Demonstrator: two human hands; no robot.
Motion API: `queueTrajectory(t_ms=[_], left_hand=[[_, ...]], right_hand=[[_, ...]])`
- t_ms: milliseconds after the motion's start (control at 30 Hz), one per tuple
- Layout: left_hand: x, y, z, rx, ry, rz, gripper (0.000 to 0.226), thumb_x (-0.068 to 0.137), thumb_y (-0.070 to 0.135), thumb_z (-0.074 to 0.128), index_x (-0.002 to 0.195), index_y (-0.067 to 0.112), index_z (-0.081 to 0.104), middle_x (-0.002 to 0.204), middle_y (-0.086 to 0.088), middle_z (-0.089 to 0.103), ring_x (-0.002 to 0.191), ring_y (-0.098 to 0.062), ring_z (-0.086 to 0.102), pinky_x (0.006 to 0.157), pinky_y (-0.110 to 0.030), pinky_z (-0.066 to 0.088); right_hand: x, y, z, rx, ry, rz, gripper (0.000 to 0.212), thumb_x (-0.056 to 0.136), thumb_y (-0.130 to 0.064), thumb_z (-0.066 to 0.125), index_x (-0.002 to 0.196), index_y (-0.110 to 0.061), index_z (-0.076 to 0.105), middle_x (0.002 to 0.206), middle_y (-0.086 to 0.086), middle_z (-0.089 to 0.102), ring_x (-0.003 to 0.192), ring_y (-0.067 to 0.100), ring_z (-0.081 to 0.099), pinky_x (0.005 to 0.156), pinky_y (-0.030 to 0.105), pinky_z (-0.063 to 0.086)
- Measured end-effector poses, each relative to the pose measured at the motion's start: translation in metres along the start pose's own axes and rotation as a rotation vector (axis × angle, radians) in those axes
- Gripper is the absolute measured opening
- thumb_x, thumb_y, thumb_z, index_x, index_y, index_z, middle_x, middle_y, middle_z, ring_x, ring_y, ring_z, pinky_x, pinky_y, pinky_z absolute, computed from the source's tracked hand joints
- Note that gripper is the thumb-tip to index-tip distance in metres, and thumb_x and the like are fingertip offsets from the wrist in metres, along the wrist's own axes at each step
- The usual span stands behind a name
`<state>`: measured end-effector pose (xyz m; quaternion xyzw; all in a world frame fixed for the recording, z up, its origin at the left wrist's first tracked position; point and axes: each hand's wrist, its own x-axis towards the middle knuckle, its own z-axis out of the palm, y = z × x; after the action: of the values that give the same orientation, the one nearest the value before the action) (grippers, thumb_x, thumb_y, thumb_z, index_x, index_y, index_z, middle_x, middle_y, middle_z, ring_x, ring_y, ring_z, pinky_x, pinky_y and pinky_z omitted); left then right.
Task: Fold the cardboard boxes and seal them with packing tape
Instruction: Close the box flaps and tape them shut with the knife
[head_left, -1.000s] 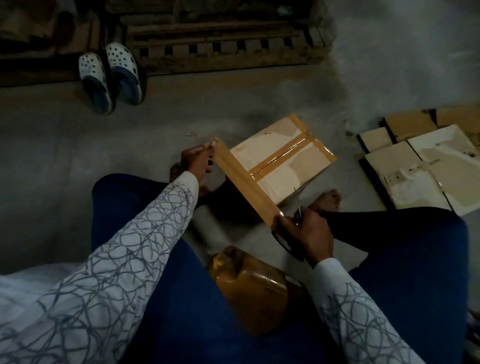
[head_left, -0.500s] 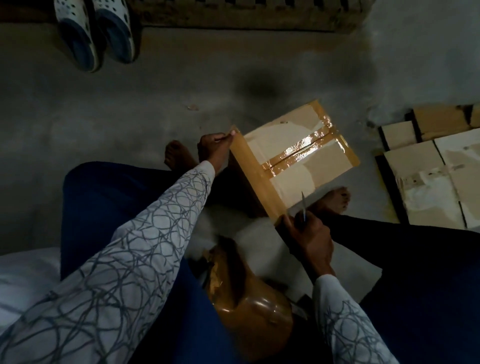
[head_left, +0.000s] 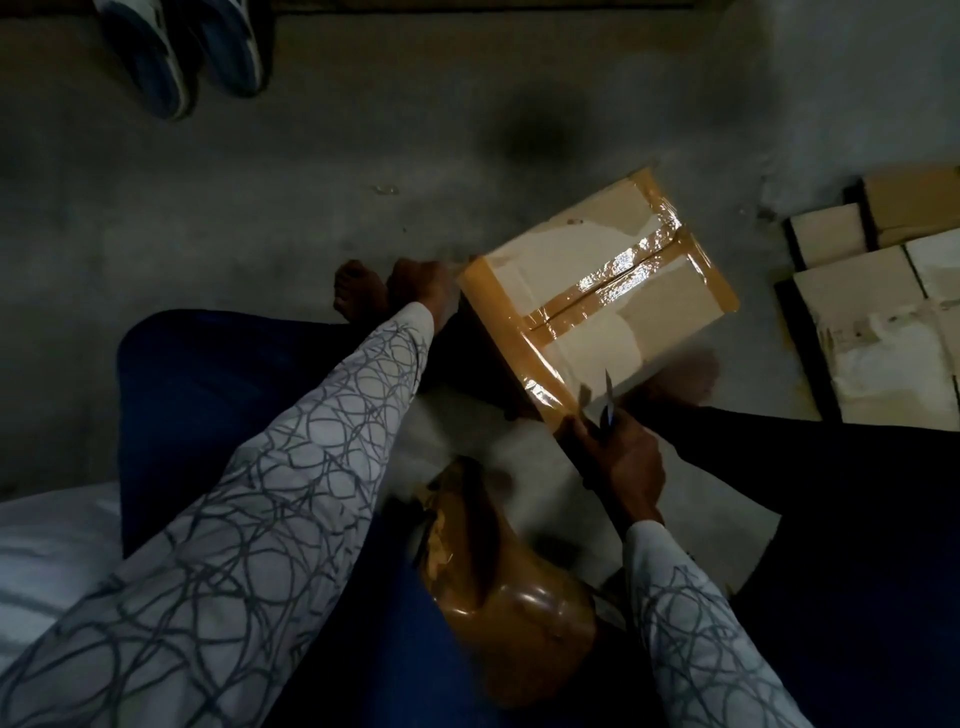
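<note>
A folded cardboard box (head_left: 597, 343) stands on the floor between my feet, its top flaps closed with glossy brown tape along the centre seam. A fresh strip of brown tape (head_left: 511, 338) lies along the box's near edge. My left hand (head_left: 423, 288) presses the strip's far end at the box's left corner. My right hand (head_left: 626, 457) grips a pair of scissors (head_left: 608, 402), blades up, at the strip's near end. A roll of brown packing tape (head_left: 519, 613) sits in my lap.
Flattened cardboard boxes (head_left: 883, 312) lie in a pile on the floor at the right. A pair of white and blue clogs (head_left: 182, 47) stands at the top left. A sheet of cardboard (head_left: 717, 535) lies under my right leg.
The taut strip that my hands held above the box now lies on its near edge. My left hand has dropped to the box's corner, and the view has tilted downward.
</note>
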<state>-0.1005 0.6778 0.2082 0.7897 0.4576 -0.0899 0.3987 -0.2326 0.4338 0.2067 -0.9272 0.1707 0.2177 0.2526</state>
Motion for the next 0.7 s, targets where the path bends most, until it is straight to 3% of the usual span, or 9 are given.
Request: queueTrajectory(t_ms=[100,167,200,267,367,533,700], left_hand=[[0.003,-0.001,0.011,0.083,0.183,0.326,0.032,0.096,0.021,0.047,0.12,0.013,0.066,0.127,-0.012,0.062,0.122,-0.03,0.052,0.096,-0.034,0.028],[0.006,-0.004,0.029,0.131,0.038,0.522,0.034,0.093,0.022,0.051,0.121,0.01,0.066,0.123,-0.013,0.065,0.117,-0.034,0.056,0.099,-0.038,0.038],[0.005,-0.008,0.039,0.164,-0.061,0.537,0.038,0.095,0.024,0.052,0.129,0.01,0.061,0.13,-0.014,0.062,0.122,-0.034,0.054,0.103,-0.039,0.039],[-0.002,-0.012,0.052,0.17,-0.214,0.499,0.052,0.1,0.032,0.05,0.147,0.011,0.042,0.149,-0.013,0.045,0.137,-0.03,0.039,0.113,-0.04,0.031],[-0.001,-0.021,0.062,0.131,-0.267,0.448,0.065,0.102,0.037,0.046,0.156,0.013,0.02,0.159,-0.014,0.024,0.145,-0.03,0.026,0.116,-0.041,0.026],[0.016,-0.026,0.063,-0.017,-0.343,0.316,0.063,0.105,0.031,0.04,0.157,0.01,0.012,0.16,-0.015,0.021,0.144,-0.032,0.03,0.116,-0.04,0.03],[0.025,-0.033,0.071,-0.119,-0.388,0.297,0.06,0.105,0.03,0.038,0.156,0.016,0.009,0.159,-0.014,0.024,0.139,-0.032,0.038,0.114,-0.044,0.034]], right_hand=[[0.001,-0.001,0.002,-0.011,0.013,0.013,0.066,0.066,-0.084,0.038,0.086,-0.024,0.058,0.077,0.001,0.065,0.068,0.024,0.066,0.063,0.045,0.059],[0.001,-0.004,0.001,-0.004,0.015,0.016,0.063,0.069,-0.083,0.043,0.09,-0.025,0.058,0.082,0.001,0.065,0.072,0.025,0.066,0.066,0.045,0.059],[0.0,-0.005,0.001,0.005,0.019,0.013,0.06,0.073,-0.081,0.048,0.092,-0.026,0.059,0.084,0.001,0.065,0.073,0.024,0.066,0.066,0.044,0.059],[-0.003,-0.005,0.0,0.034,0.023,0.004,0.052,0.082,-0.072,0.057,0.095,-0.022,0.06,0.085,0.001,0.065,0.073,0.021,0.064,0.066,0.04,0.057],[-0.004,-0.003,0.004,0.05,0.036,0.012,0.05,0.086,-0.068,0.058,0.097,-0.019,0.061,0.084,0.001,0.065,0.073,0.019,0.062,0.062,0.031,0.049],[0.0,-0.006,0.012,0.08,0.049,0.086,0.059,0.084,-0.072,0.057,0.098,-0.015,0.062,0.087,0.004,0.066,0.078,0.023,0.064,0.065,0.033,0.051],[0.006,-0.009,0.014,0.084,0.052,0.116,0.061,0.08,-0.077,0.056,0.095,-0.018,0.059,0.087,0.005,0.065,0.078,0.025,0.064,0.068,0.039,0.055]])
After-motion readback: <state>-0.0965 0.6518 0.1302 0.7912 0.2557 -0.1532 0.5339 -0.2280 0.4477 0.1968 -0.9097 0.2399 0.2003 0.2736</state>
